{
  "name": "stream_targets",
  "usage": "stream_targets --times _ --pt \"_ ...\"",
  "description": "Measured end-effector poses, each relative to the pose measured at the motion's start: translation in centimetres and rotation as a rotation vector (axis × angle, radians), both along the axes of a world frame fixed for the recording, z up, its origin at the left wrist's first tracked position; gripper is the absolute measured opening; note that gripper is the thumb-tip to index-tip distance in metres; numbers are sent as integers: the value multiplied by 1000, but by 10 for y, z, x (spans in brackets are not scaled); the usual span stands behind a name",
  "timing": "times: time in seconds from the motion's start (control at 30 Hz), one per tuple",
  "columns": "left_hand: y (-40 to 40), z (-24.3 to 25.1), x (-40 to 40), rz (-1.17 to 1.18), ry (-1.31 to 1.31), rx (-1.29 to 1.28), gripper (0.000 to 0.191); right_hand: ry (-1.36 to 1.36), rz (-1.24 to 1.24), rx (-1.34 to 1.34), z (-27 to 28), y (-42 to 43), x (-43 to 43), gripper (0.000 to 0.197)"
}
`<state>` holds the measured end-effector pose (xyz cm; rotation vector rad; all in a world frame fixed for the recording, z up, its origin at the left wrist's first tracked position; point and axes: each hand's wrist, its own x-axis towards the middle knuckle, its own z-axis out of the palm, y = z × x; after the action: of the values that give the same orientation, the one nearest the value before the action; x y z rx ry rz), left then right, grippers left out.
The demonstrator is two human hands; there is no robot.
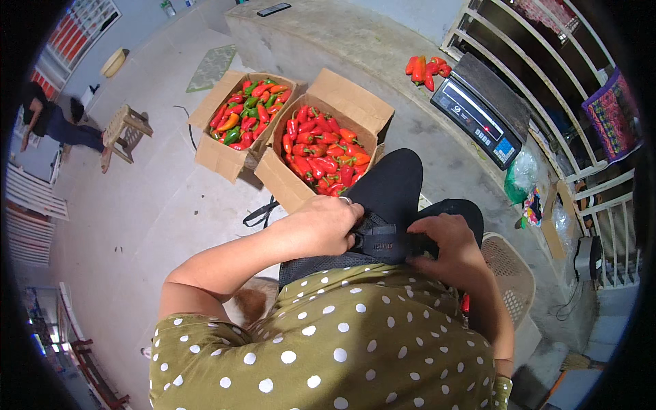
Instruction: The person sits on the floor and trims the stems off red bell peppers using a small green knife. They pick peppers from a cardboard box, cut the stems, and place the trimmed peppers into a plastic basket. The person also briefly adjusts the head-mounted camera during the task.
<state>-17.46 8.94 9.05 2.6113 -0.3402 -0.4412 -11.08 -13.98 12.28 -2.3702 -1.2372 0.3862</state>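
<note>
At my waist lies a black strap with a wide plastic buckle (380, 242), over black mesh fabric. My left hand (328, 225), with a ring on one finger, grips the strap on the buckle's left side. On the other side my right hand (445, 245) pinches the black strap between thumb and fingers. Just beyond my left hand stands an open cardboard box (287, 185) of red peppers (324, 146). A second open cardboard box (218, 158) beside it holds red, green and orange peppers (250, 111).
A digital scale (476, 115) and several loose peppers (423, 72) rest on a concrete ledge (405, 120). Near my right side is a beige plastic basket (510, 277). A stool (123, 128) and another person (56, 118) are at far left.
</note>
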Motion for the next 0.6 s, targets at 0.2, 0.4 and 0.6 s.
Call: stream_targets --times 0.2,0.4,0.6 --pt "25 -28 1 6 -46 -280 17 -134 117 92 3 -1 -18 42" --pt "15 -32 -3 273 -197 -515 12 -151 170 69 7 18 -26 41" --pt "5 -2 -19 262 -512 -515 8 -228 153 -85 24 43 -37 39"
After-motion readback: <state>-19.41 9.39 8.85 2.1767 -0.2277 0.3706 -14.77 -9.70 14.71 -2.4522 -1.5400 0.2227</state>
